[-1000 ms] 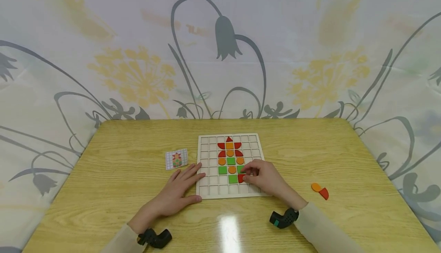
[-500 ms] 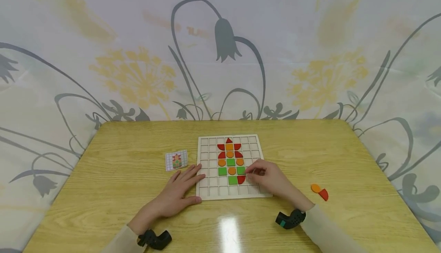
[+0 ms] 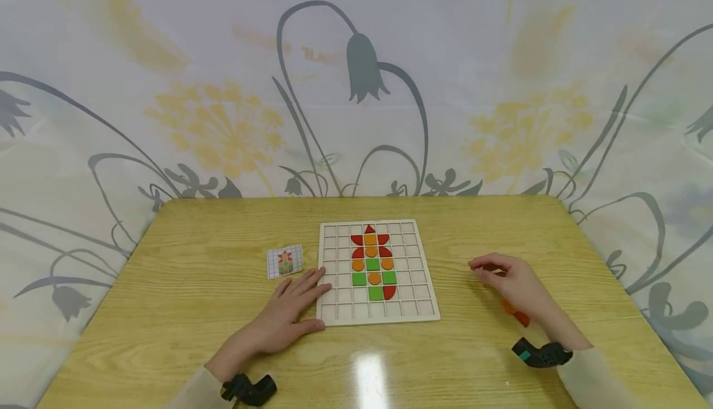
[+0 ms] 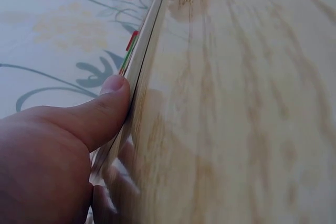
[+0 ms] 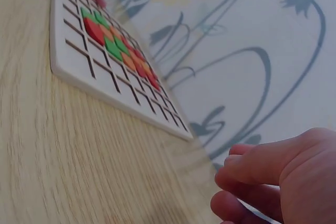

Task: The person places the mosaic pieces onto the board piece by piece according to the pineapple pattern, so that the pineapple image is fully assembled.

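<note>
A white grid board lies on the table with green squares, orange discs and red pieces set in its middle cells. My left hand lies flat at the board's left side, fingertips and thumb touching its edge. In the left wrist view the thumb presses the board's side. My right hand is in the air to the right of the board, fingers loosely bent, with nothing seen between them. Below and partly behind it are an orange disc and a red quarter-circle piece. A red quarter-circle sits in the lowest filled row.
A small card printed with a coloured grid pattern lies left of the board. The wooden table meets a flower-printed cloth at its back edge. Each wrist carries a black camera, as on the right wrist.
My right hand has let go of the red quarter-circle on the board and moved right, over the loose pieces. The left hand has stayed at the board's edge.
</note>
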The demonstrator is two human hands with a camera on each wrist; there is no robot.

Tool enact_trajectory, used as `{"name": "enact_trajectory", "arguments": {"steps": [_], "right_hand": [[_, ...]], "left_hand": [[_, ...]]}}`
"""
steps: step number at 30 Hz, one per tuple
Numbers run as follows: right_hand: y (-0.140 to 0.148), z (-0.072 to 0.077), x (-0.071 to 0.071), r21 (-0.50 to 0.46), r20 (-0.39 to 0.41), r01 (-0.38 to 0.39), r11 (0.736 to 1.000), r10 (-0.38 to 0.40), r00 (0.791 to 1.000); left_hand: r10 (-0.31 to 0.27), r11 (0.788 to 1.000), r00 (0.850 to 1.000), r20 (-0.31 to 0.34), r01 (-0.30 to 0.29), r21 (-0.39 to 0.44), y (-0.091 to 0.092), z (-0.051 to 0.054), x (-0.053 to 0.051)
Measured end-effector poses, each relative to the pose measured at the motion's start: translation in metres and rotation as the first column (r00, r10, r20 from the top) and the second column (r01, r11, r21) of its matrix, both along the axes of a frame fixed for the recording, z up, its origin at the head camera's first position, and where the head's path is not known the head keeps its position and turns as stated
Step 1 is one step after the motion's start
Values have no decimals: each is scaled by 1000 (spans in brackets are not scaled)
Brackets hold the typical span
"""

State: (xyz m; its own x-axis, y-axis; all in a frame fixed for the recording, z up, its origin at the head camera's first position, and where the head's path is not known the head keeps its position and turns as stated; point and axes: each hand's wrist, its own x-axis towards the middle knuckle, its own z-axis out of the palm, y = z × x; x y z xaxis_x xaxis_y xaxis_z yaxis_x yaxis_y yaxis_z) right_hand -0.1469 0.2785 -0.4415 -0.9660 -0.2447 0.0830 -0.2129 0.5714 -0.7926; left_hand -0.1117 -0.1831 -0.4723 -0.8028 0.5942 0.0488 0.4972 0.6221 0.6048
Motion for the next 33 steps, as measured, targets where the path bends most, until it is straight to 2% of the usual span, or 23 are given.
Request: {"name": "enact_trajectory", "arguments": {"steps": [5,10,12,20,23,28,30,33], "right_hand": [[35,2,10,76,30,64,995,-66,997],[58,-4,22,130,124,73,989,-89,988],[65,-6,25,124,150,50,991,-69,986],[86,-11,33,85,142,-111,990,98,985],[88,-10,34,113,140,-107,988,91,986],[78,-11,32,190,75,-92,978,79,994],[76,-10,31,207,47,-110,972,103,994],[80,-9,30,184,43,-180,966,175,984]], "left_hand": [[-1,1000,1000,4,1,0,0,1,0],[-4,1000,1000,7,4,-3,1,1,-1],[-2,1000,1000,1,2,-10,1,1,-1],[-3,1000,1000,6,3,-3,1,0,0],[-1,1000,1000,5,1,-5,1,0,0],[5,1000,1000,-5,-5,-12,0,0,-1],[2,1000,1000,-4,-2,-11,0,0,-1],[-1,1000,1000,0,1,-12,-1,0,-1]]}}
